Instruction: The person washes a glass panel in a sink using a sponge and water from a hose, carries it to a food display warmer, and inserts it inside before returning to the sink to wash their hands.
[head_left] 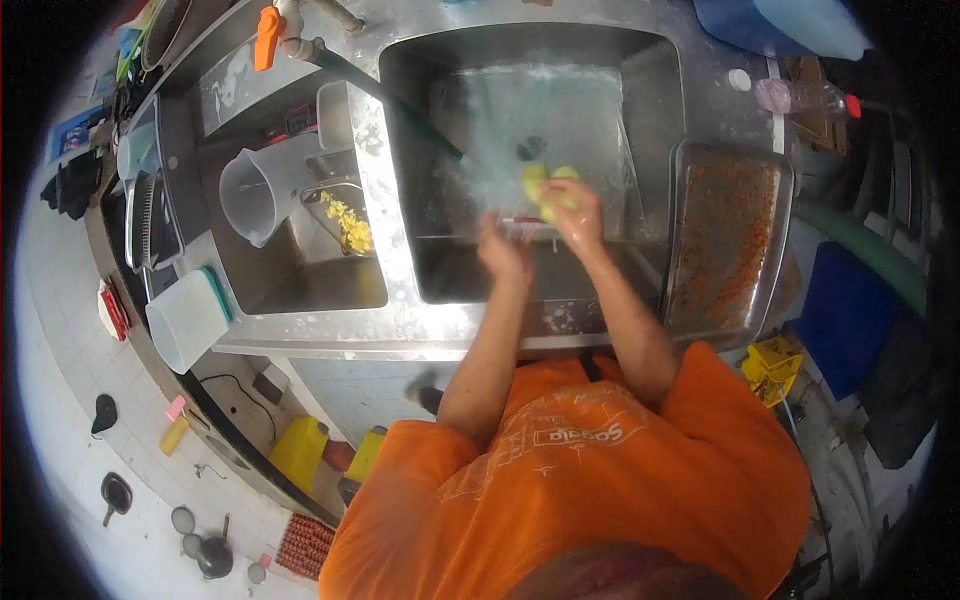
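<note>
My right hand (574,212) is closed round a yellow-green sponge (540,182) over the large steel sink (455,275). Lower and to its left, my left hand (503,250) has its fingers curled at one end of a narrow, reddish-and-white object (522,220). Motion blur hides what kind of object that is. The sponge is just above it; whether they touch I cannot tell. A dark green hose (390,100) reaches into the sink from the upper left, its end near my hands. Cloudy water (480,130) covers part of the sink floor.
Right of the sink lies a metal tray (683,270) with orange-brown residue. A plastic bottle (800,97) with a red cap lies behind it. The left basin (270,290) holds a clear pitcher (255,195) and yellow food scraps (350,225). Another translucent container (188,320) stands at the counter's left edge.
</note>
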